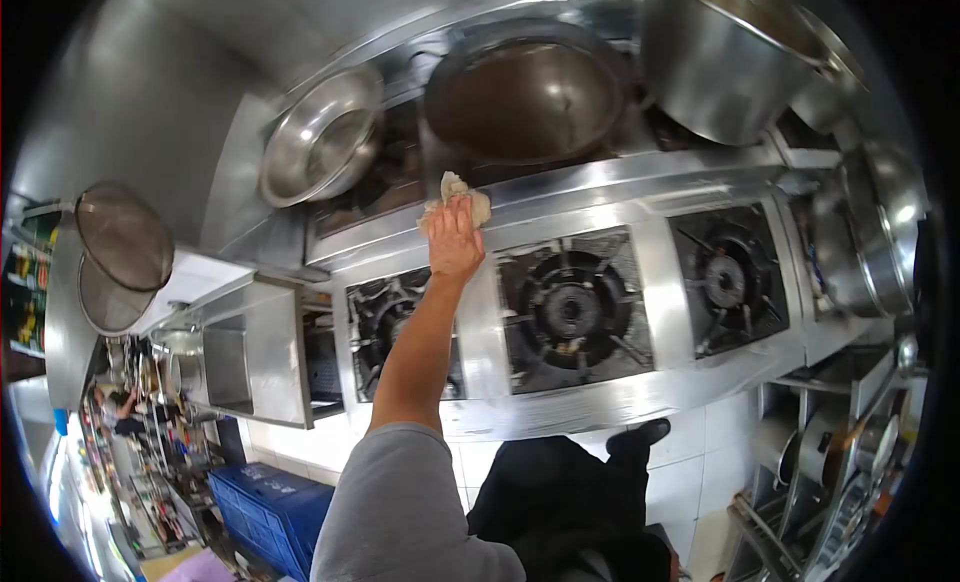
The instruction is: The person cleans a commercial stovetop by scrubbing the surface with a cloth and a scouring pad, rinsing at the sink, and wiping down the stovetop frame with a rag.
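My left hand [456, 244] reaches forward over the steel stove and presses a crumpled beige cloth [482, 208] against the raised metal ledge [560, 195] behind the front burners. Its fingers are bunched over the cloth. Just beyond, to the left, a wide steel bowl [325, 147] sits tilted on the back row. A large dark wok [525, 97] stands behind and to the right of the cloth. Below the forearm lies the left burner [385, 312], partly covered by the arm. My right hand does not show.
Two more burners, the middle burner [572, 310] and the right burner [726, 282], line the front. A tall stockpot [730, 72] stands at back right. Mesh strainers [122, 237] hang left. A blue crate [265, 517] sits on the floor; another person [120, 410] is far left.
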Demonstrator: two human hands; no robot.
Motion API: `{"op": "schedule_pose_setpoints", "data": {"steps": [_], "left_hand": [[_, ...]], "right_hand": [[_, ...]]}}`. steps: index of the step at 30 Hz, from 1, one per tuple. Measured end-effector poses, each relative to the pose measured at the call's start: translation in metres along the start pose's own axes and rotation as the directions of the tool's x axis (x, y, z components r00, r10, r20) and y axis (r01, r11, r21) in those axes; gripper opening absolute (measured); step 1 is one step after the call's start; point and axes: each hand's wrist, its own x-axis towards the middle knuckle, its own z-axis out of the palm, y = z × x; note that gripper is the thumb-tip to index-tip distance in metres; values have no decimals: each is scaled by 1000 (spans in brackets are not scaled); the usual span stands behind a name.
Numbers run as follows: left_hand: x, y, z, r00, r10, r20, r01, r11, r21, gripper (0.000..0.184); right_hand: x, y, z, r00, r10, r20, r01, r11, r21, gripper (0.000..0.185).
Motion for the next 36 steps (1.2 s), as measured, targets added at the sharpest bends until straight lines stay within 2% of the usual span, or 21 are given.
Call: {"op": "schedule_pose_setpoints", "data": {"steps": [9, 11, 13, 14, 15, 16, 17, 18, 19, 21, 23, 24, 25, 26, 28, 30, 31, 32, 34, 35, 36], "left_hand": [[-108, -263, -77, 963, -268, 9, 260, 944, 202, 66], [-134, -302, -74, 943, -334, 3, 328, 930, 166, 64], [-153, -308, -82, 937, -340, 77, 341, 940, -2, 60], [-173, -303, -92, 929, -324, 178, 303, 943, 140, 58], [-187, -286, -114, 861, -472, 192, 471, 881, 54, 56], [-197, -266, -134, 770, -600, 219, 620, 784, -30, 54], [-234, -278, -120, 781, -615, 103, 624, 776, -94, 50], [-242, -283, -116, 778, -628, -9, 619, 769, -160, 45], [-247, -288, -105, 552, -834, 14, 770, 503, -391, 38], [-202, -284, -106, 431, -893, 130, 594, 172, -786, 44], [-155, -293, -78, 366, -921, 135, 641, 144, -754, 44], [-128, -287, -58, 224, -974, 33, 738, 148, -659, 49], [-106, -281, -41, 91, -992, -91, 824, 127, -553, 54], [-105, -292, -6, 155, -986, 53, 985, 150, -87, 60], [-108, -277, 54, 300, -937, 179, 817, 349, 459, 70], [-107, -215, 100, 495, -869, -17, 867, 492, 82, 71], [-114, -193, 96, 445, -875, -191, 791, 484, -374, 68], [-124, -185, 83, 448, -875, -186, 792, 484, -372, 68], [-119, -173, 3, 414, -890, 190, 910, 407, -74, 53], [-149, -208, 26, 517, -855, -42, 849, 506, 151, 48], [-170, -254, 30, 596, -771, -227, 675, 633, -378, 43]], "right_hand": [[-34, 22, 98, 989, 49, 137, -6, 957, -291, 47], [-27, 16, 96, 969, 67, 236, 7, 953, -303, 50], [-32, -4, 106, 910, 157, 384, -32, 949, -313, 53], [-45, -6, 119, 993, 60, 98, -15, 913, -408, 47], [-54, -14, 123, 994, 59, 95, -15, 914, -405, 47], [-61, -21, 128, 994, 38, 106, -11, 969, -247, 47], [-66, -25, 133, 993, 12, 114, -3, 997, -78, 46], [-68, -24, 131, 994, 8, 108, -1, 998, -63, 46], [-72, -24, 124, 997, 20, 79, -13, 996, -85, 48], [-73, -23, 114, 998, 34, 48, -28, 993, -116, 50], [-71, -5, 103, 1000, -24, -10, 23, 988, -151, 58], [-63, 5, 90, 1000, -19, -16, 16, 989, -144, 58], [-46, 19, 71, 955, -265, 131, 296, 839, -456, 42], [-31, 32, 51, 830, -489, 268, 525, 524, -671, 33], [-50, 33, 76, 925, -343, 164, 376, 761, -528, 31], [-67, 31, 101, 992, -124, 30, 128, 956, -265, 28], [-73, 31, 106, 996, -88, 16, 89, 970, -224, 27], [-76, 31, 111, 998, -61, 9, 61, 977, -203, 25], [-78, 30, 116, 1000, -28, 8, 29, 985, -171, 23], [-76, 29, 118, 1000, -18, 4, 18, 988, -154, 22], [-76, 28, 116, 1000, -7, -2, 7, 991, -137, 21]]}}
